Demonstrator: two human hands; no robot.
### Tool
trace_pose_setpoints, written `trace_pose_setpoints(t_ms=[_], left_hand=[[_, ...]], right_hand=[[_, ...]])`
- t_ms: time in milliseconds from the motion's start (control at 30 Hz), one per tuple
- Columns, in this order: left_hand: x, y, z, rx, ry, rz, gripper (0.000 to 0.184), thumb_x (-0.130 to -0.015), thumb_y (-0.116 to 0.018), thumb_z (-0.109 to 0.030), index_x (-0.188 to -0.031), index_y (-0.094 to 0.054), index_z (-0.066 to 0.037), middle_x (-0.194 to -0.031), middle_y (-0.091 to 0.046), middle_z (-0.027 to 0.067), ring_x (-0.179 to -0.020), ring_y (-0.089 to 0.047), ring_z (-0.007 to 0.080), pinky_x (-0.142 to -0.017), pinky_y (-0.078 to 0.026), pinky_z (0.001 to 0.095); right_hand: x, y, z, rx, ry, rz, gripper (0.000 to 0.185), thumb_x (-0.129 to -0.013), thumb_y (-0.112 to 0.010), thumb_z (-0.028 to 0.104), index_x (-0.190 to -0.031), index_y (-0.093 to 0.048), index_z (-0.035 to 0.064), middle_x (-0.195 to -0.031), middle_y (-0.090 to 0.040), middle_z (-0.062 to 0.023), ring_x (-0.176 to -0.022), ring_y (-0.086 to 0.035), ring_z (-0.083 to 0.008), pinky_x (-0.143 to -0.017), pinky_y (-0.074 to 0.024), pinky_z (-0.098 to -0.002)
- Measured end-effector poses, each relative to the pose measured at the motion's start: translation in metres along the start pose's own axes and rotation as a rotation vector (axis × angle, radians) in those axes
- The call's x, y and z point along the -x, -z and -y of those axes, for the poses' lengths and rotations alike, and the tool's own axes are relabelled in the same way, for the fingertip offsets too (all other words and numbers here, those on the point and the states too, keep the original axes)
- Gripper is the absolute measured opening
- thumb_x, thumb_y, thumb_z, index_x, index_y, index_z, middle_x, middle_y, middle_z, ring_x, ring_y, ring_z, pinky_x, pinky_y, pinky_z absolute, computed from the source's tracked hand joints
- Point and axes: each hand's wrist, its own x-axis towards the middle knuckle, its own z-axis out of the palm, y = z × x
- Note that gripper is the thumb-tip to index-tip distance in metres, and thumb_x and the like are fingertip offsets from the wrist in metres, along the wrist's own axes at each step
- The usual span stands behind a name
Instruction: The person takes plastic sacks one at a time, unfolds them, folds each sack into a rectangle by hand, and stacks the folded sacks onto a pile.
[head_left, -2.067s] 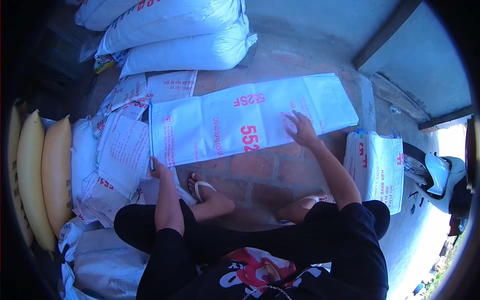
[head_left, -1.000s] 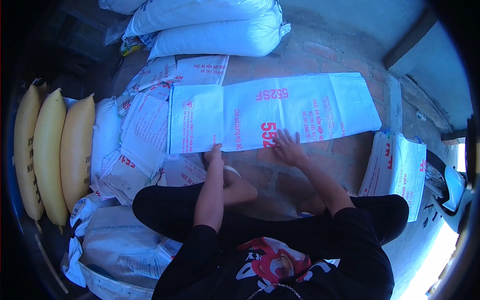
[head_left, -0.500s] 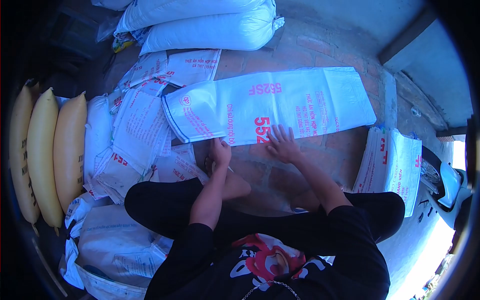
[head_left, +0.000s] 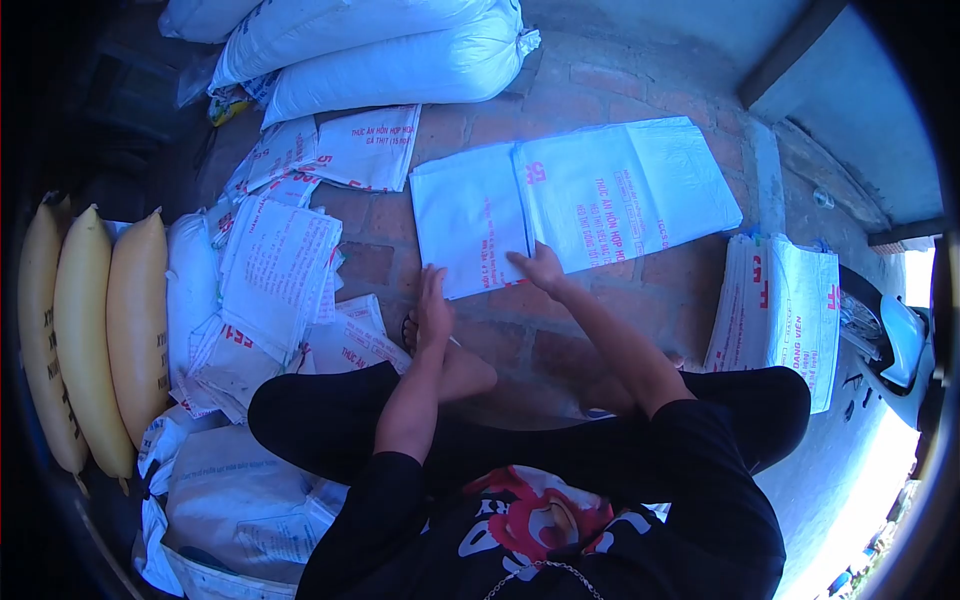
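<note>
A flat white woven feed sack (head_left: pixel 690 180) with red print lies on the brick floor in front of me. Its left part is folded over to the right, and the flap's end lies across the sack's middle. My left hand (head_left: pixel 434 303) touches the near left corner at the fold, its fingers stretched out and close together. At the flap's near right corner, my right hand (head_left: pixel 540 268) has its fingers closed on the sack's edge.
Folded printed sacks (head_left: pixel 275 265) lie in a heap on the left, beside upright yellow filled bags (head_left: pixel 140 320). Big stuffed white sacks (head_left: pixel 400 65) rest at the back. A stack of folded sacks (head_left: pixel 775 320) stands on the right, near a motorbike (head_left: pixel 895 350).
The sack's left end, flat before, is now folded over to the right. My right hand moved slightly left and closed on the flap's edge; my left hand stayed near the fold.
</note>
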Motion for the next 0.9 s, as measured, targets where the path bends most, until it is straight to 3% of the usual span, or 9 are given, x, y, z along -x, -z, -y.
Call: trace_pose_setpoints(t_ms=[100,200,300,400,500,600,700,800,900], left_hand=[[0.004,0.004,-0.004,-0.046,0.164,0.076,0.067,-0.082,-0.050,0.015,-0.145,-0.044,-0.006,-0.158,-0.030,0.0253,-0.145,-0.035,0.0413,-0.117,-0.035,0.0448],[0.004,0.007,-0.008,-0.167,0.183,0.234,0.073,-0.083,-0.056,0.009,-0.151,-0.036,-0.007,-0.159,-0.027,0.0261,-0.145,-0.034,0.0423,-0.115,-0.037,0.0450],[0.006,0.008,-0.013,-0.176,0.057,0.110,0.063,-0.086,-0.061,-0.002,-0.146,-0.041,-0.003,-0.154,-0.037,0.0269,-0.137,-0.046,0.0411,-0.107,-0.045,0.0440],[-0.016,0.003,-0.012,0.575,0.536,-0.064,0.062,-0.087,-0.063,-0.007,-0.145,-0.043,-0.003,-0.145,-0.048,0.0216,-0.130,-0.053,0.0330,-0.106,-0.045,0.0416],[-0.038,0.020,-0.002,0.651,0.822,0.073,0.053,-0.087,-0.063,-0.008,-0.138,-0.050,-0.001,-0.128,-0.061,0.0150,-0.116,-0.062,0.0266,-0.101,-0.048,0.0397],[-0.064,0.049,-0.010,1.013,0.854,0.234,0.051,-0.085,-0.064,-0.010,-0.134,-0.051,0.000,-0.116,-0.066,0.0128,-0.110,-0.064,0.0250,-0.095,-0.051,0.0382],[-0.094,0.068,-0.046,1.202,0.654,0.326,0.045,-0.086,-0.064,-0.008,-0.128,-0.052,0.001,-0.116,-0.064,0.0139,-0.111,-0.064,0.0243,-0.091,-0.055,0.0399],[-0.114,0.069,-0.122,1.179,0.489,0.413,0.044,-0.087,-0.066,-0.007,-0.127,-0.050,0.000,-0.116,-0.063,0.0137,-0.108,-0.065,0.0240,-0.089,-0.057,0.0405],[-0.111,0.057,-0.204,1.191,0.349,0.605,0.040,-0.094,-0.068,-0.014,-0.127,-0.049,-0.002,-0.114,-0.063,0.0109,-0.101,-0.067,0.0194,-0.086,-0.057,0.0362]], right_hand=[[-0.001,0.006,-0.008,0.065,-0.025,-0.128,0.068,-0.085,-0.078,0.038,-0.133,-0.052,-0.0029,-0.109,-0.071,-0.0200,-0.097,-0.070,-0.0321,-0.089,-0.0537,-0.0401],[0.005,0.013,-0.016,0.178,0.066,-0.233,0.059,-0.086,-0.076,0.037,-0.126,-0.057,-0.0011,-0.106,-0.069,-0.0191,-0.100,-0.068,-0.0340,-0.090,-0.0527,-0.0422],[0.018,0.015,-0.024,0.356,0.390,-0.491,0.051,-0.086,-0.075,0.032,-0.124,-0.060,0.0029,-0.107,-0.066,-0.0163,-0.103,-0.064,-0.0341,-0.091,-0.0514,-0.0441],[0.032,0.025,-0.026,0.731,0.492,-0.347,0.047,-0.086,-0.073,0.030,-0.125,-0.061,0.0075,-0.114,-0.063,-0.0144,-0.108,-0.060,-0.0328,-0.093,-0.0495,-0.0442],[0.035,0.020,-0.040,0.802,0.362,-0.205,0.044,-0.085,-0.073,0.032,-0.122,-0.064,0.0087,-0.119,-0.062,-0.0128,-0.108,-0.059,-0.0306,-0.094,-0.0484,-0.0446],[0.062,0.013,-0.029,0.721,0.551,-0.372,0.038,-0.086,-0.072,0.031,-0.117,-0.067,0.0089,-0.113,-0.065,-0.0135,-0.105,-0.059,-0.0339,-0.092,-0.0487,-0.0460],[0.074,0.003,-0.022,0.682,0.615,-0.474,0.034,-0.084,-0.073,0.027,-0.113,-0.069,0.0088,-0.103,-0.068,-0.0117,-0.103,-0.059,-0.0337,-0.091,-0.0489,-0.0461],[0.074,-0.013,-0.031,0.566,0.390,-0.564,0.038,-0.083,-0.074,0.028,-0.115,-0.068,0.0080,-0.105,-0.070,-0.0105,-0.104,-0.061,-0.0327,-0.093,-0.0470,-0.0467],[0.072,-0.023,-0.041,0.327,0.174,-0.673,0.036,-0.084,-0.075,0.028,-0.111,-0.068,0.0058,-0.096,-0.073,-0.0122,-0.094,-0.066,-0.0340,-0.084,-0.0520,-0.0430]])
